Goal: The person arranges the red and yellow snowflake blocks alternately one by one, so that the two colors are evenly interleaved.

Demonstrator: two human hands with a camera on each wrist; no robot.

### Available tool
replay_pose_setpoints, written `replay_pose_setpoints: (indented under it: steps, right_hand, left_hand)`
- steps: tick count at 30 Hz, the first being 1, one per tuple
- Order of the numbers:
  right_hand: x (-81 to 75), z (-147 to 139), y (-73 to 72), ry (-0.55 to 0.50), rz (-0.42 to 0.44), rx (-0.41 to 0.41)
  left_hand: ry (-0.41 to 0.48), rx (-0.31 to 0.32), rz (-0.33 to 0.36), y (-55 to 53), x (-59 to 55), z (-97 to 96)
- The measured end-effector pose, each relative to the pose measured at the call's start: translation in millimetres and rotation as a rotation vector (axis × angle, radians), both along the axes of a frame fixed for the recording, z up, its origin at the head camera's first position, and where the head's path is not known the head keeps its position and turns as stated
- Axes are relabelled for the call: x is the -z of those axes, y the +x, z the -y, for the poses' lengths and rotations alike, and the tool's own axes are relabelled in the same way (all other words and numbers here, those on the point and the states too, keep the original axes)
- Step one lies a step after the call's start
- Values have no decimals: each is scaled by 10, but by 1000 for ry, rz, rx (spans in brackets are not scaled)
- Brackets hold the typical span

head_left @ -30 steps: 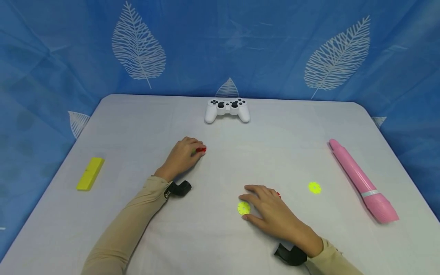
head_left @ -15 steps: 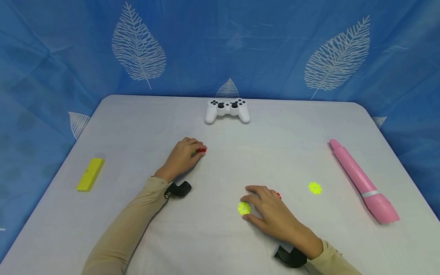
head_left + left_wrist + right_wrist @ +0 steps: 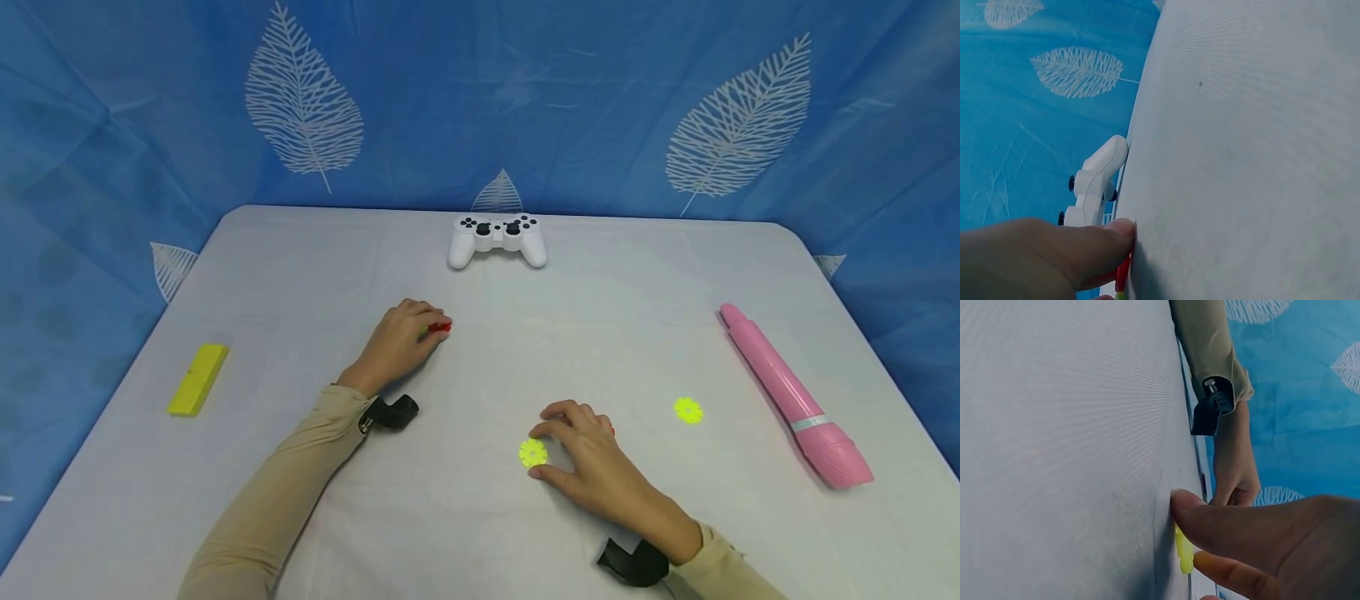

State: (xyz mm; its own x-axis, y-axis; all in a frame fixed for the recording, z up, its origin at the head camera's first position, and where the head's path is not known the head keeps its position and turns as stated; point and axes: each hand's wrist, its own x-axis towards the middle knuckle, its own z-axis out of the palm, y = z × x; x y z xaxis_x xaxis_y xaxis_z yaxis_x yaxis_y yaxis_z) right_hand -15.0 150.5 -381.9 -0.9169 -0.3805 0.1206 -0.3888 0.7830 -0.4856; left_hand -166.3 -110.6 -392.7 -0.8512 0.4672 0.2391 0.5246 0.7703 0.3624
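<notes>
"What does the right hand (image 3: 592,462) have?"

"Thumb and forefinger are curved, at opposite edges of a yellow disc (image 3: 533,453) on the counter (image 3: 480,517). The gap between them is about as wide as the disc. Whether they grip it, I can't tell."

"And the left hand (image 3: 401,340)?"

"Nearly closed. It pinches a red piece (image 3: 441,327) between thumb and fingers, further back on the counter. A bit of green (image 3: 423,332) shows beside the red, mostly hidden by the hand."

"What's around the right hand?"

"A second disc (image 3: 688,410), also yellow, lies flat to its right, well apart. Past the knuckles peeps a sliver of red (image 3: 612,429), mostly covered."

"And the edges?"

"The controller (image 3: 498,242) sits by the back edge, against the blue cloth (image 3: 525,108). The yellow block (image 3: 197,380) is near the left edge, the pink roll (image 3: 783,387) slanted near the right. The two hands are well apart, with bare counter between."
</notes>
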Motion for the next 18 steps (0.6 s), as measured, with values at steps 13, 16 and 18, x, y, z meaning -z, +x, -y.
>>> replay_pose_setpoints:
  steps: [13,16,18]
  right_hand:
    - [21,19,9,-109,53,-4]
    - [22,13,12,-129,70,-55]
    - [20,10,12,-139,85,-95]
  left_hand:
    - [1,-3,-9,-6,20,-3]
    - [3,-4,-6,-5,20,-2]
    - [3,-4,-7,0,17,-1]
